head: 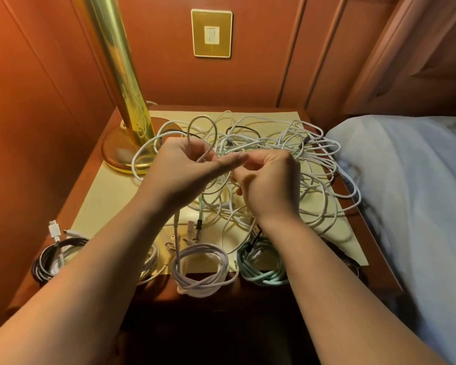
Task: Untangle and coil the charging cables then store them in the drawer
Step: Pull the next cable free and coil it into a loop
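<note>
A tangle of mostly white cables lies spread over the pale mat on the nightstand. My left hand grips a loop of white cable that stands up above the tangle. My right hand is curled close beside it, pinching strands of the same tangle. Along the front edge lie coiled cables: a black and white one, a white one and a mint green one. Another coil is partly hidden under my left forearm. No drawer is in view.
A brass lamp stands at the back left of the nightstand. A wall switch plate is on the wooden panelling behind. A bed with pale blue bedding borders the right side. Loose connectors lie near the coils.
</note>
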Available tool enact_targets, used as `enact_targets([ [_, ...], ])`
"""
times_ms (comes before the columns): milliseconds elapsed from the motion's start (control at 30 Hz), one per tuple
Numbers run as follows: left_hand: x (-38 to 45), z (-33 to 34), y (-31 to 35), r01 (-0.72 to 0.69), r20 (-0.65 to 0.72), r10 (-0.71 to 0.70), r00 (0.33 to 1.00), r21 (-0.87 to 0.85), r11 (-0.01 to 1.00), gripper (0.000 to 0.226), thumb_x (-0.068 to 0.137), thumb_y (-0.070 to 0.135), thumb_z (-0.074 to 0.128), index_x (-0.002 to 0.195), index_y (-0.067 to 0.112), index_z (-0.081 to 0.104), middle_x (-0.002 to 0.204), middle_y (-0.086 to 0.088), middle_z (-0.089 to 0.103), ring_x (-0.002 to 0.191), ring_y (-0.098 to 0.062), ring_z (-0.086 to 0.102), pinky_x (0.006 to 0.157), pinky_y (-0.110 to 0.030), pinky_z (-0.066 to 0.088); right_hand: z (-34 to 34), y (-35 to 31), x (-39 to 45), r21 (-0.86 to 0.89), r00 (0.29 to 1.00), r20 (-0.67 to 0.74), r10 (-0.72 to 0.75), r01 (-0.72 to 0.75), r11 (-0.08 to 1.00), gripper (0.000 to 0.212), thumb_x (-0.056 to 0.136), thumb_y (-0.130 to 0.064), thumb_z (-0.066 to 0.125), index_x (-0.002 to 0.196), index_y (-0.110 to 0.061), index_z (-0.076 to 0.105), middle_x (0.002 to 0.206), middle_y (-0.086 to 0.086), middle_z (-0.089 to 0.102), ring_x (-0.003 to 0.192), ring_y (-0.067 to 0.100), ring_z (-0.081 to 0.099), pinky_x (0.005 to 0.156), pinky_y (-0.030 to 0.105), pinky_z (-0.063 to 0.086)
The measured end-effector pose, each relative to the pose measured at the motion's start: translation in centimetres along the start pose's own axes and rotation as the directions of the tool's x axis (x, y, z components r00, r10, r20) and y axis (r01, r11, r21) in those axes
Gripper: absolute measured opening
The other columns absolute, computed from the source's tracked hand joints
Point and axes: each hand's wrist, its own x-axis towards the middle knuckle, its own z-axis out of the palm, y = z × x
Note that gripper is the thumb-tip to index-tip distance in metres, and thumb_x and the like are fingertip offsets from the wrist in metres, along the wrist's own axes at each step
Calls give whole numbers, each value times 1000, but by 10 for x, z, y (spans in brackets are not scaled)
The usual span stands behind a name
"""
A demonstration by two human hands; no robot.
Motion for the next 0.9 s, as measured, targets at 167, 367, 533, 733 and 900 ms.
enact_targets([
  [167, 0, 5, 0, -63, 62, 50, 997, 228, 972, 33, 93, 47, 68, 77, 19, 74, 59, 8, 59, 54, -2, 49, 48, -20, 36, -2, -2, -3, -29, 999, -23, -41, 41, 999, 16, 82, -16, 76, 90, -28, 85, 69, -11, 75, 61, 4, 70, 55, 34, 61],
  [367, 0, -3, 6, -35, 104, 15, 994, 196, 980, 30, 99, 35, 64, 79, 15, 74, 69, -6, 67, 59, -6, 50, 57, -28, 41, -2, -7, -4, -92, 999, -2, -55, 54, 994, 11, 81, -34, 85, 92, -31, 83, 65, -14, 68, 61, 2, 63, 57, 30, 59],
  [533, -9, -11, 19, -45, 307, 91, 947, -156, 987, 32, 95, 26, 67, 64, 20, 63, 52, 9, 47, 49, -7, 37, 47, -20, 28, -6, -4, -1, -127, 1000, 6, 24, -23, 992, 16, 85, -46, 81, 87, -30, 80, 62, -15, 66, 62, 1, 63, 57, 22, 48],
  [733, -11, -22, 12, 26, 303, 84, 949, -343, 939, 33, 97, 25, 64, 64, 21, 62, 49, 12, 43, 45, -4, 36, 47, -18, 31, -8, 0, 3, -159, 999, 2, 32, -31, 987, 18, 84, -44, 84, 87, -27, 82, 75, -14, 75, 70, 2, 70, 65, 28, 59],
  [900, -7, -7, -11, -195, -31, 198, 980, 84, 977, 29, 95, 38, 69, 74, 18, 67, 58, 3, 55, 54, -6, 46, 50, -18, 38, -6, 0, 2, -134, 1000, -24, 15, -18, 991, 23, 82, -46, 85, 82, -23, 83, 73, -13, 76, 67, 3, 71, 66, 33, 62],
])
